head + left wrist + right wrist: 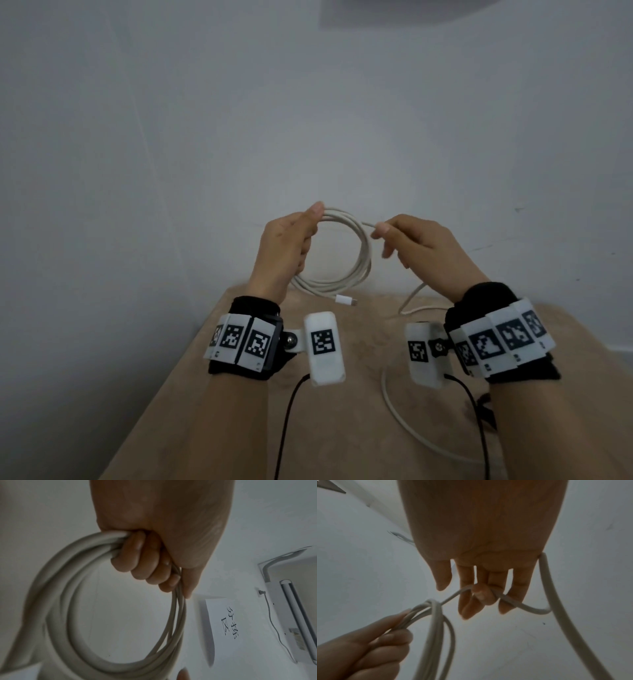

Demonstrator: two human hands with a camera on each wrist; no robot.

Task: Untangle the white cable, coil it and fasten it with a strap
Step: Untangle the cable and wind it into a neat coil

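The white cable (361, 253) forms a round coil of several loops held up in the air before the wall. My left hand (291, 240) grips the coil's upper left side, fingers curled round the bundled strands (106, 543). My right hand (407, 240) pinches a single strand (510, 600) between thumb and fingers just right of the coil. From there the cable trails down onto the table (404, 414). A white plug end (346, 300) hangs at the coil's bottom. No strap shows in any view.
A beige table (239, 428) lies below my hands, against a plain white wall. Black wires from the wrist cameras run down toward me. In the left wrist view a paper sign (223, 622) with writing hangs on the wall.
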